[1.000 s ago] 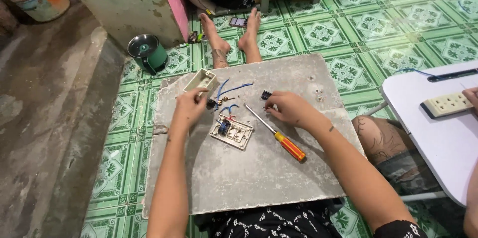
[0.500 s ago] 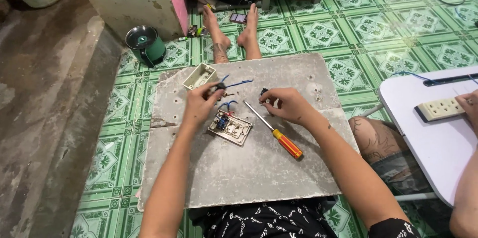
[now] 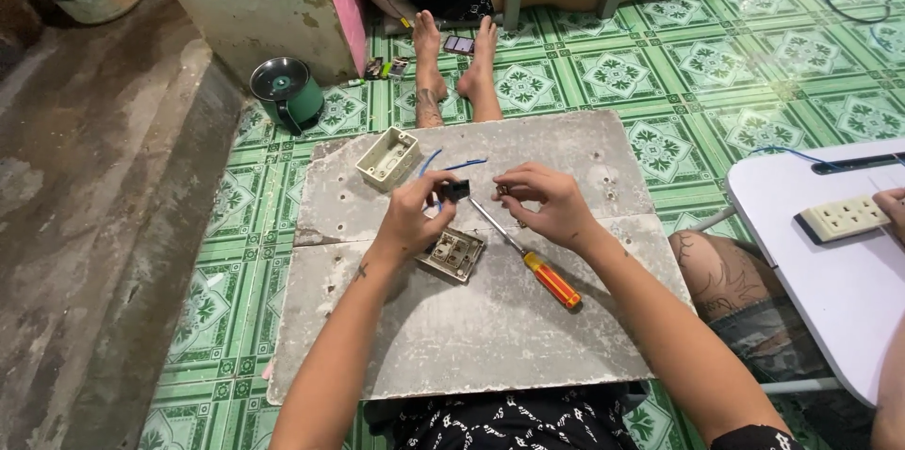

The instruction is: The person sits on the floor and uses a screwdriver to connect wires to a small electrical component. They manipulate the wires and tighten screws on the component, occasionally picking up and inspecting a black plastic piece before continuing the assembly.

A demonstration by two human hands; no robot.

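Observation:
My left hand pinches a small black electrical part just above a beige switch plate lying on the grey board. A few centimetres to its right, my right hand has its fingers closed on a tiny metal piece. An orange-handled screwdriver lies on the board under my right hand, handle toward me. Blue wires and an empty beige wall box rest at the board's far left.
Another person's bare feet touch the board's far edge. A dark green pot stands on the tiled floor at the left. A white folding table with a beige socket strip is at the right, a tattooed knee beside it.
My left hand has lifted the black part off the switch plate and brought it toward my right hand. My right hand has shifted slightly forward.

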